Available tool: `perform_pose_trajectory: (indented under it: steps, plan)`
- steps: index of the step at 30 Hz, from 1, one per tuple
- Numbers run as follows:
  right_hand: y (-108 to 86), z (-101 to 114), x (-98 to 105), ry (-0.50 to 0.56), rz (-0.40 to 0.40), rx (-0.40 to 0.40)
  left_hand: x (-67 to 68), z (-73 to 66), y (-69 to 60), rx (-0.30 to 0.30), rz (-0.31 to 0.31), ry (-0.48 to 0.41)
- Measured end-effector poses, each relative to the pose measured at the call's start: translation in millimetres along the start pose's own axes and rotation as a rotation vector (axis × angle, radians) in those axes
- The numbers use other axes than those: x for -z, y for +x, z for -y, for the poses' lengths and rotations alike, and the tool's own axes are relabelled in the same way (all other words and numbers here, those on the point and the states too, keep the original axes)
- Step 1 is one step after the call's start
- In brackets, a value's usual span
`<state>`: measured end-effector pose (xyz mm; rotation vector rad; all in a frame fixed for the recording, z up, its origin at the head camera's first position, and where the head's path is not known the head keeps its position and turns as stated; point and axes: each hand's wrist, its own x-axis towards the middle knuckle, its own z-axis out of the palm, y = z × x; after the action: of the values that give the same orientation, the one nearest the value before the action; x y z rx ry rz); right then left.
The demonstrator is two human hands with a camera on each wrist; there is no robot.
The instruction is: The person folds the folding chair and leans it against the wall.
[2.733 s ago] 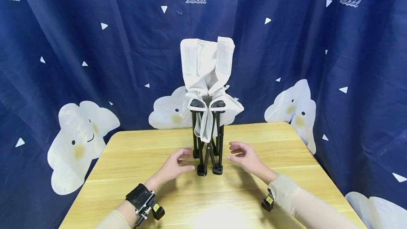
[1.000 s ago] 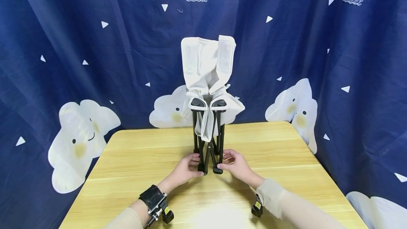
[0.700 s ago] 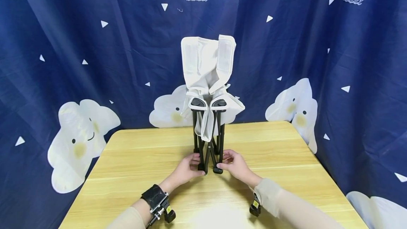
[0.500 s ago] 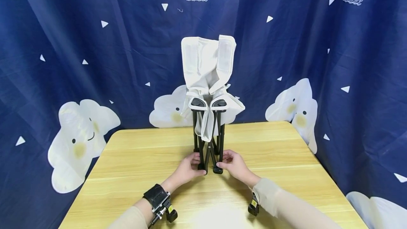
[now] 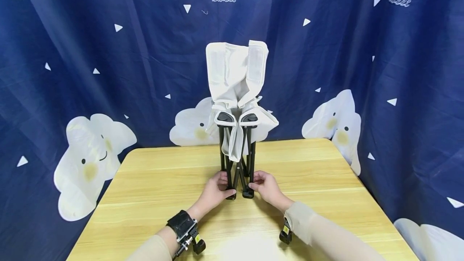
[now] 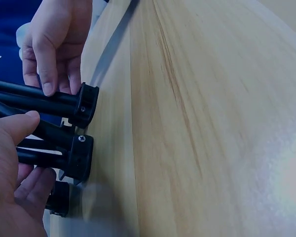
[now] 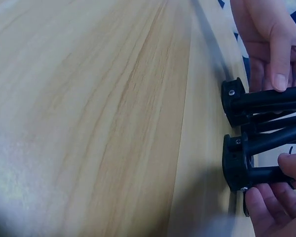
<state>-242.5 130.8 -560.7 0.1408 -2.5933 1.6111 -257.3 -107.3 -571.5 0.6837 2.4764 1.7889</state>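
Note:
A folded camp chair, with white fabric on a black frame, stands upright on the wooden table. Its crossed legs are bunched close together. Low on the left side, my left hand grips a leg, thumb in front and fingers behind. On the opposite side my right hand holds another leg just above its foot. The left wrist view has the black plastic feet close up, the thumb lying over a tube. In the right wrist view, fingertips and thumb pinch a leg tube. The rear legs are partly hidden.
The wooden table has rounded back corners, and a bright glare lies near its front. A dark blue curtain with printed clouds and triangles hangs behind and at both sides. Each wrist carries a small camera.
Both hands have come inward from either side of the chair to its lower legs and now grip them. The left thumb has moved up and over its leg. The chair looks unmoved.

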Motion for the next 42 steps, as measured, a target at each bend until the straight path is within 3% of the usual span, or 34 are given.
perform_pose_trajectory:
  steps: [10,16,31,42]
  plan:
    - [1.7,-2.2,-2.8,0.013,0.017,0.019,-3.2,-0.2,1.2,-0.027,-0.031,0.114]
    - [-0.2,-1.4,-3.4,-0.001,0.052,0.032,-4.4,-1.2,0.1,-0.006,-0.049,0.153]
    - [1.7,-1.4,-2.9,-0.049,0.072,0.074,-4.3,-3.6,0.6,-0.01,-0.029,0.163]
    - [6.1,-0.4,-6.5,-0.046,0.052,0.047,-4.1,0.4,5.1,0.005,-0.043,0.165]
